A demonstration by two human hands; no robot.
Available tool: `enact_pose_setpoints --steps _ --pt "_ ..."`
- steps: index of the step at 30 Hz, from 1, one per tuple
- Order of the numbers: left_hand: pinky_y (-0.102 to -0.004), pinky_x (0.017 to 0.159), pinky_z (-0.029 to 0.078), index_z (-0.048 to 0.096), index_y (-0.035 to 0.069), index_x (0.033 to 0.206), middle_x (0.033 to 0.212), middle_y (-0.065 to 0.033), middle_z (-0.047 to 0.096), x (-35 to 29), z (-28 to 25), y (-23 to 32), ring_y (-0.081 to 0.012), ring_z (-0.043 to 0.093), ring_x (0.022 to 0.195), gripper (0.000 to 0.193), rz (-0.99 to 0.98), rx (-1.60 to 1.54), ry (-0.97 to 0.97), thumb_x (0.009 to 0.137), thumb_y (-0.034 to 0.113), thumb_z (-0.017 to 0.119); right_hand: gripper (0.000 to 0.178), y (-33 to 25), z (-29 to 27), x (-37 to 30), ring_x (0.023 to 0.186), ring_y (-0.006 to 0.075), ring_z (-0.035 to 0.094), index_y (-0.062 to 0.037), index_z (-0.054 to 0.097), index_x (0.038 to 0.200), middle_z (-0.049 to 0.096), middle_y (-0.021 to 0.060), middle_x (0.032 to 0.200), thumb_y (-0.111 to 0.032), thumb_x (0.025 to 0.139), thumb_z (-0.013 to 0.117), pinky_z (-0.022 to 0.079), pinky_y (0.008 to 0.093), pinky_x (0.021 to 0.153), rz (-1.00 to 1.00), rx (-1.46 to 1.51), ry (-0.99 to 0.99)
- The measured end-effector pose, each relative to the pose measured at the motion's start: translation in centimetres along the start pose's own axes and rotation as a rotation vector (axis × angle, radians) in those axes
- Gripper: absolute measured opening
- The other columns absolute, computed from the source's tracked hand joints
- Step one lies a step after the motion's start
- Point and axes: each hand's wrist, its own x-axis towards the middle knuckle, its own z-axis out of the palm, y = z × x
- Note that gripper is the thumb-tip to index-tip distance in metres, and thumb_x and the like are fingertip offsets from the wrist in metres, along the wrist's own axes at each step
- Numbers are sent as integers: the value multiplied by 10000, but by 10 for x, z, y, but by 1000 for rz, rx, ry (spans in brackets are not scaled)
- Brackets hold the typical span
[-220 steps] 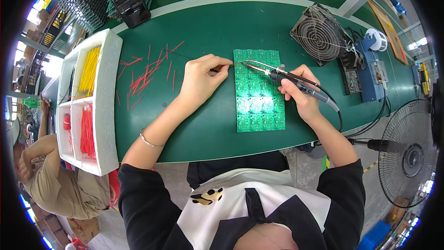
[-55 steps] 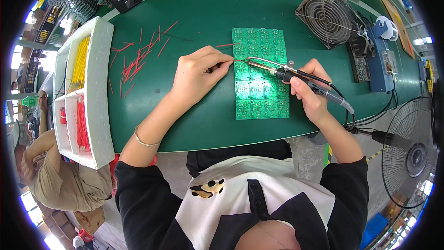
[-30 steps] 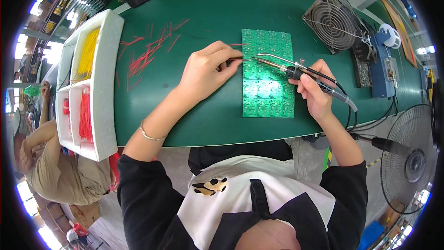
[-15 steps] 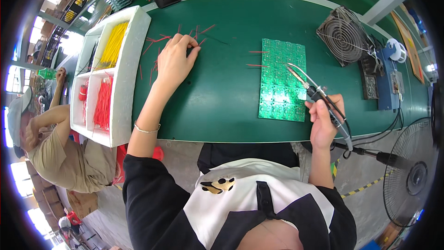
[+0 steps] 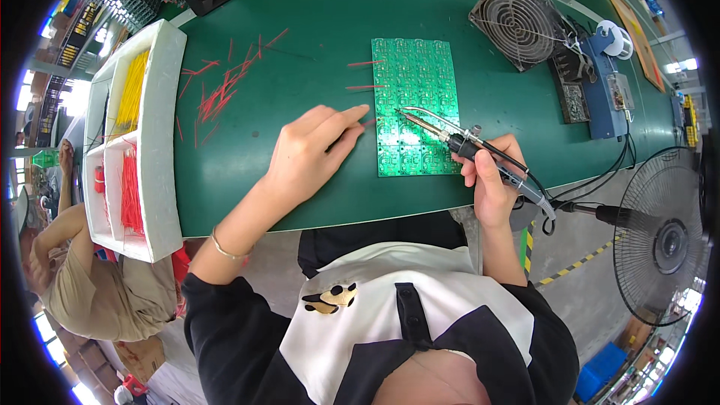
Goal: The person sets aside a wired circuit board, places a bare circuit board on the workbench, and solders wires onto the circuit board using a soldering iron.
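Observation:
A green circuit board panel (image 5: pixel 412 157) lies on the table in front of me. Two short red wires (image 5: pixel 364 88) stick out from its left edge. My left hand (image 5: pixel 311 150) is at that same edge, lower down, thumb and forefinger pinched on another red wire (image 5: pixel 369 122), mostly hidden by the fingers. In my right hand (image 5: pixel 495 180) is a soldering iron (image 5: pixel 465 146) with a thin curved feed tube along it. Its tip is over the board's left part, near the left fingertips; whether it touches cannot be made out.
Loose red wires (image 5: pixel 221 94) are strewn at the left of the green table (image 5: pixel 300 67). Beyond them stands a white foam box (image 5: pixel 169 142) with yellow and red wires. At the right are a square metal fan (image 5: pixel 517 22) and a blue solder-feeding unit (image 5: pixel 604 90). Another person (image 5: pixel 112 285) sits at the left.
My left hand has moved from the loose wires rightward to the board's edge, now with a red wire. The iron's tip has come toward the board's left side. The whole view has shifted.

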Motion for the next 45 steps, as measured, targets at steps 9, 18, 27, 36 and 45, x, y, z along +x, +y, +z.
enact_pose_setpoints --steps 9,18,27,36,45 --pt "-283 489 481 665 52 821 744 -40 603 8 17 -11 -182 573 564 136 30 -56 68 705 -16 649 172 -7 3 -2 541 59 494 -15 481 804 568 61 639 -100 832 628 389 191 498 45 -95 -16" --pt "-245 524 506 669 11 818 759 -68 633 8 13 -10 -159 613 611 174 83 3 35 672 -83 660 193 -8 6 -2 521 66 484 -14 467 803 555 69 636 -123 829 625 378 196 483 28 -178 -20" --pt "-247 530 502 672 11 823 759 -69 634 6 12 -10 -157 612 617 179 70 -8 32 672 -85 659 208 -8 8 -3 497 74 471 -22 448 801 543 83 633 -145 831 612 368 196 465 -2 -248 -44" --pt "-248 514 495 673 12 823 743 -66 627 7 12 -11 -154 608 604 182 89 -15 40 668 -85 662 190 -8 5 -2 563 76 558 3 509 807 599 69 636 -117 810 657 426 205 518 7 -241 -47" --pt "-251 518 499 671 10 823 750 -69 630 7 13 -12 -160 616 615 180 98 -3 43 669 -83 665 192 -9 7 -2 555 72 551 4 513 802 597 67 631 -117 807 663 421 201 511 -6 -228 -39"
